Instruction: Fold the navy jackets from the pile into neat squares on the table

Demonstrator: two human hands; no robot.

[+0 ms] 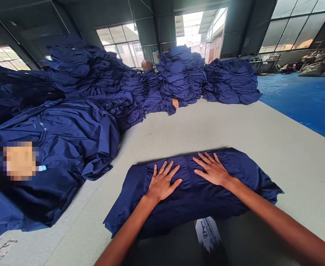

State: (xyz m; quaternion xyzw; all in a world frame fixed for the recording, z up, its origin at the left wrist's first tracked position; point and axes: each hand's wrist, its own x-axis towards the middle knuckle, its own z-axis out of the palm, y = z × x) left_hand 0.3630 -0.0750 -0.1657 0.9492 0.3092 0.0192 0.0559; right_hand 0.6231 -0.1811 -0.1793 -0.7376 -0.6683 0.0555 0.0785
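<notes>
A navy blue garment lies folded into a wide bundle on the pale table, with gathered fabric and a seam near its middle. My left hand rests flat on its left half, fingers spread. On the other side of the seam, my right hand also lies flat with its fingers apart. Neither hand grips anything. A white and dark printed hang tag shows at the garment's near edge.
To the left lies a spread navy jacket with a zip; a pixelated patch covers part of it. Tall heaps of navy garments line the table's far side. A small orange-brown piece sits by them. Blue floor shows at right.
</notes>
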